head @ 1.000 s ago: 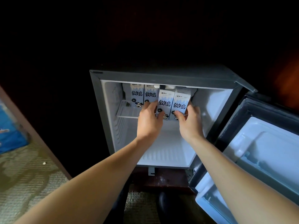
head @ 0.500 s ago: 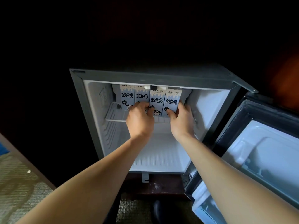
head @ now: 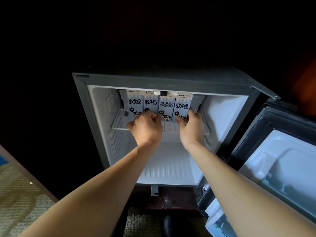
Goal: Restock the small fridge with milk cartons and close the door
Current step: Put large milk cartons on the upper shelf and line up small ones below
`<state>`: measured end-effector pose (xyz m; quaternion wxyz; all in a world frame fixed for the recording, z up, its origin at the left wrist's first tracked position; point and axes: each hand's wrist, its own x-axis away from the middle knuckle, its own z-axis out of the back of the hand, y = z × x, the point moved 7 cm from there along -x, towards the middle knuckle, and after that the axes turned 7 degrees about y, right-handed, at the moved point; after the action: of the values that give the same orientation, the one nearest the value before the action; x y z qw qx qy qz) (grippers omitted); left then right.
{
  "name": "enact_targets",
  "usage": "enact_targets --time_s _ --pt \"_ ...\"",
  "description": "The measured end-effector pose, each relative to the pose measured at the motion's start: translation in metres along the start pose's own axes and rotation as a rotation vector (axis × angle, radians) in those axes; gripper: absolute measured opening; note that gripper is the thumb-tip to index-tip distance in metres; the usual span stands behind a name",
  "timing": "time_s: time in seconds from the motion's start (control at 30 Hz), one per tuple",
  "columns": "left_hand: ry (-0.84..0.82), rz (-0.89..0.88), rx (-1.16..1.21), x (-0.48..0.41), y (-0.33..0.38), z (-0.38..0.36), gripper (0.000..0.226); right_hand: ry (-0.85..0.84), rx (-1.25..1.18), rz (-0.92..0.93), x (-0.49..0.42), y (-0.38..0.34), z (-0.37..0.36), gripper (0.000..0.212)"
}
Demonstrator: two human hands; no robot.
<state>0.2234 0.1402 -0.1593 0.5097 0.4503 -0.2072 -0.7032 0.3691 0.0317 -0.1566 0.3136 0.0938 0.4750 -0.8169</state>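
Aligning the milk cartons is the step in hand. Four cartons stand upright, side by side and touching, on the upper shelf [head: 119, 123] at 12 o'clock inside the small fridge [head: 82, 117].

Change from one second ago: the third carton [head: 166, 105] and fourth carton [head: 182, 106] then stood forward of the first carton [head: 134, 102] and second carton [head: 150, 102]. They now sit further back on the shelf, and the four front faces form a nearly even row.

Hand state:
- The left hand [head: 147, 130] has its fingers curled against the base of the second carton and the lower left corner of the third. The knuckles hide the contact, so whether it grips or only pushes cannot be told.
- The right hand [head: 192, 129] grips the fourth carton, with the thumb on the lower front face and the fingers round the right edge.

Meaning for the task: the restocking part appears nearly complete, with the row seated clear of the shelf's front edge. The compartment below the shelf holds nothing visible.

The door [head: 282, 168] stands wide open at 4 o'clock. Closing it is the remaining step, and it probably requires both hands to leave the cartons first. Carpet [head: 18, 202] lies at 8 o'clock.
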Motion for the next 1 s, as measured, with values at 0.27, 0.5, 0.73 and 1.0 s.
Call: enact_targets --time_s 0.27,0.5,0.73,1.0 --pt "0.007 -0.021 -0.04 0.005 0.003 -0.001 0.017 -0.038 -0.018 -0.083 -0.001 0.002 0.0 0.021" --pt "-0.249 -0.104 -0.101 0.018 0.01 0.008 0.032 -0.207 0.0 -0.094 0.021 -0.005 0.017 0.022" --pt "-0.524 -0.29 -0.262 0.054 0.018 0.068 0.049 -0.429 0.113 0.061 0.076 -0.051 0.057 0.059" --pt "-0.543 -0.447 -0.463 0.088 0.027 0.22 0.057 -0.599 0.144 0.287 0.159 -0.155 0.114 0.046"
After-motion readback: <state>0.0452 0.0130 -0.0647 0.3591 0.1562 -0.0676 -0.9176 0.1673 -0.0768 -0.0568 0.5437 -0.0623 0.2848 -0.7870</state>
